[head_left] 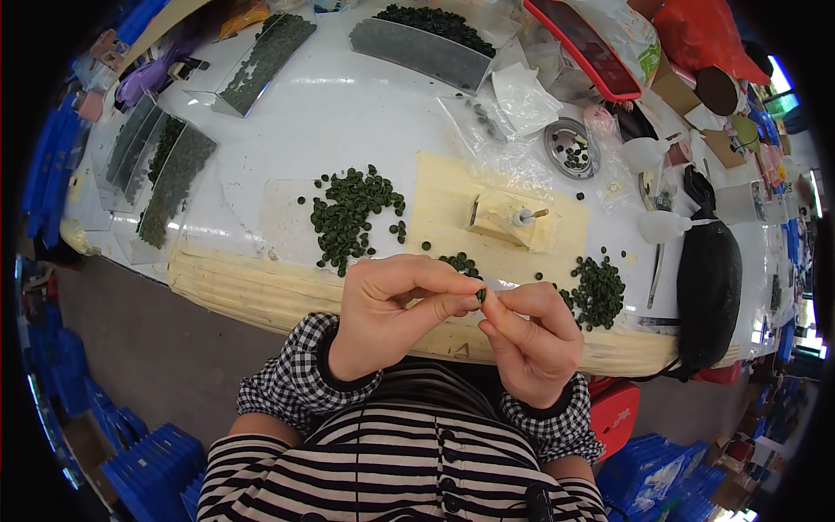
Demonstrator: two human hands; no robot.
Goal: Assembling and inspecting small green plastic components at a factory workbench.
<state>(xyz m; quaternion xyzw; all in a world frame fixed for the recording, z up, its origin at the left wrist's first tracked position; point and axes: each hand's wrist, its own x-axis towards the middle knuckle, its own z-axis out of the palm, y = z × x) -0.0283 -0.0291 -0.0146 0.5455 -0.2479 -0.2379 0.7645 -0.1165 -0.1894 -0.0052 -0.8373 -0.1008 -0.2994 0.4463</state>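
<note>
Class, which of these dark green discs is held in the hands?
The green disc pinched between the left hand and right hand; the others lie in loose piles, scattered, or in containers.

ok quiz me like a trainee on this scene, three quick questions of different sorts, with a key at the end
1. Open question: what are the left hand and right hand pinching between them?
2. True or false: the black pouch lies to the right of the yellow sheet.
3. Multiple choice: what colour surrounds the dark screen of the phone?
a) blue
b) red
c) white

Key:
1. A small green disc, held at their fingertips.
2. True.
3. b) red.
</note>
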